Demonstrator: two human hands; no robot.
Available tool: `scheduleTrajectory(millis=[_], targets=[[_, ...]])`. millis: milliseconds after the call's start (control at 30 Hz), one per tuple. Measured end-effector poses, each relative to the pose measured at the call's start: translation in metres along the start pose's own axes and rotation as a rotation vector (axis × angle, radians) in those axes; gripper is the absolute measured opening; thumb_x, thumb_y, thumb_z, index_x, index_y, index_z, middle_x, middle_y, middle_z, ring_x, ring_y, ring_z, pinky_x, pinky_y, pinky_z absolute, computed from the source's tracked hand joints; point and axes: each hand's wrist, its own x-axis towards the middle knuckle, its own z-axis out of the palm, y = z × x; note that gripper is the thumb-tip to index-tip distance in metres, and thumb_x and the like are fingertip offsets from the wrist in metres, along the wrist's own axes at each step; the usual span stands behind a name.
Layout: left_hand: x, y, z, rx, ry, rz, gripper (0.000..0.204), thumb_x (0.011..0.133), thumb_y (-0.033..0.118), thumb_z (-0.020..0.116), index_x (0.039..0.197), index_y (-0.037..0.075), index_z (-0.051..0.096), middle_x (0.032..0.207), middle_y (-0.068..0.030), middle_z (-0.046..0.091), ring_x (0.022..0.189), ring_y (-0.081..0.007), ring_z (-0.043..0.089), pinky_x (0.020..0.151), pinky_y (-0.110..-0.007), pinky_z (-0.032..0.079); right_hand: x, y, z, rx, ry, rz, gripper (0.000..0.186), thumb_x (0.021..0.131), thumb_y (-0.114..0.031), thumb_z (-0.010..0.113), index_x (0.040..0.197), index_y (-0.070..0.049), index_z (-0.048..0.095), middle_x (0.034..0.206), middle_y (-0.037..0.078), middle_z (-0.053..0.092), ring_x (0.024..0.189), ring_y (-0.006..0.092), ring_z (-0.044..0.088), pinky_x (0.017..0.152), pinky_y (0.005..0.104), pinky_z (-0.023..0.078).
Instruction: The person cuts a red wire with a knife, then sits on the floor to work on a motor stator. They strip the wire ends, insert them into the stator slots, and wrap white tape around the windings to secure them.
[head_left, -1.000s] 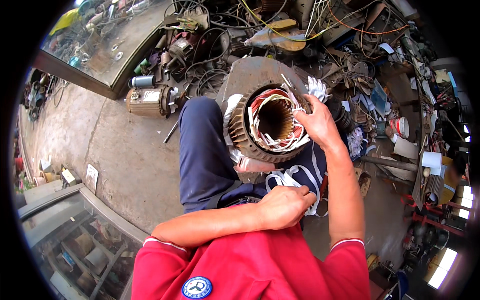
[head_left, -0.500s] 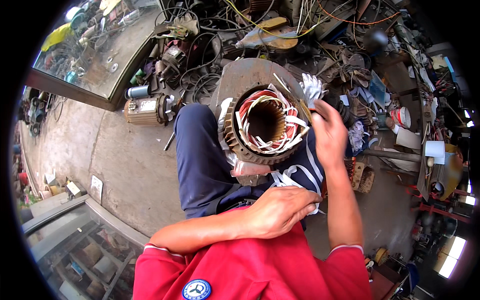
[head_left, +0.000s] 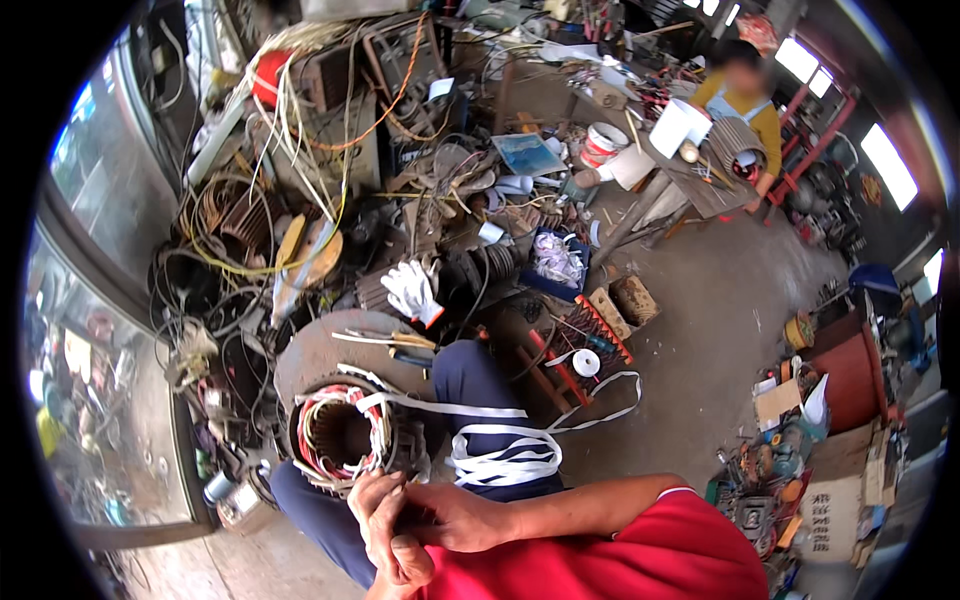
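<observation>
A round motor stator (head_left: 345, 432) with red and white windings sits on a rusty round-topped stand (head_left: 325, 335) before my knees. White cotton tape (head_left: 470, 408) runs from its windings to the right, and a loose heap of it lies over my right thigh. My left hand (head_left: 380, 520) is at the stator's near edge, its fingers curled and closed. Against it presses my right hand (head_left: 462, 517), whose fingers are mostly hidden. Whatever lies between the hands, if anything, cannot be seen.
Beyond the stator lie white gloves (head_left: 412, 290) and thin sticks or tools (head_left: 385, 340). A tape roll (head_left: 586, 362) rests by a red rack (head_left: 575, 350). Scrap and cables crowd the far side. At the back right, another person (head_left: 745, 95) is at a bench (head_left: 700, 185).
My view has swung to the right, bringing the other person and bench in. My hands, apart before, are now together at the stator's near edge.
</observation>
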Motion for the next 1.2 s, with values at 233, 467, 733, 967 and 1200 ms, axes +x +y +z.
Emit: scheduleTrajectory(millis=[233, 467, 733, 967, 1200], targets=[[-0.004, -0.002, -0.003, 0.062, -0.023, -0.030, 0.048, 0.103, 0.028, 0.032, 0.129, -0.007, 0.052, 0.130, -0.0253, 0.054, 0.124, -0.0414, 0.050, 0.110, -0.051, 0.033, 0.000, -0.003, -0.007, 0.001, 0.015, 0.011, 0.017, 0.099, -0.012, 0.059, 0.109, 0.001, 0.054, 0.092, 0.011, 0.064, 0.087, 0.0184, 0.063, 0.077, 0.0345, 0.051], [-0.025, -0.006, -0.005, 0.176, -0.049, -0.030, 0.051, 0.105, 0.037, 0.035, 0.140, 0.001, 0.047, 0.135, -0.0249, 0.053, 0.128, -0.0429, 0.047, 0.110, -0.054, 0.034, -0.003, 0.002, -0.008, -0.108, -0.065, -0.043, 0.020, 0.096, -0.013, 0.061, 0.110, 0.001, 0.062, 0.093, 0.013, 0.068, 0.086, 0.0239, 0.066, 0.081, 0.0355, 0.050], [-0.020, -0.004, -0.010, 0.182, -0.065, -0.104, 0.055, 0.103, 0.035, 0.034, 0.138, -0.005, 0.047, 0.138, -0.0241, 0.050, 0.130, -0.0434, 0.046, 0.111, -0.054, 0.033, 0.001, -0.001, -0.004, 0.161, -0.037, 0.062, 0.014, 0.097, -0.013, 0.061, 0.100, 0.000, 0.064, 0.083, 0.007, 0.065, 0.075, 0.0145, 0.061, 0.069, 0.0293, 0.049], [-0.044, -0.016, -0.023, -0.181, 0.106, -0.487, 0.048, 0.103, 0.031, 0.048, 0.132, -0.006, 0.057, 0.121, -0.0144, 0.064, 0.097, -0.0219, 0.062, 0.082, -0.029, 0.048, 0.003, -0.029, -0.038, -0.128, 0.109, -0.014, 0.013, 0.100, -0.015, 0.059, 0.098, -0.002, 0.061, 0.083, 0.012, 0.070, 0.078, 0.0230, 0.070, 0.066, 0.0358, 0.053], [-0.040, -0.016, -0.030, 0.484, -0.242, -0.269, 0.021, 0.094, 0.009, 0.062, 0.111, -0.002, 0.069, 0.091, -0.0203, 0.071, 0.078, -0.0353, 0.069, 0.072, -0.042, 0.055, 0.000, -0.009, -0.019, -0.237, 0.019, 0.013, 0.015, 0.096, -0.012, 0.061, 0.103, 0.000, 0.062, 0.082, 0.014, 0.068, 0.076, 0.0281, 0.067, 0.068, 0.0385, 0.051]])
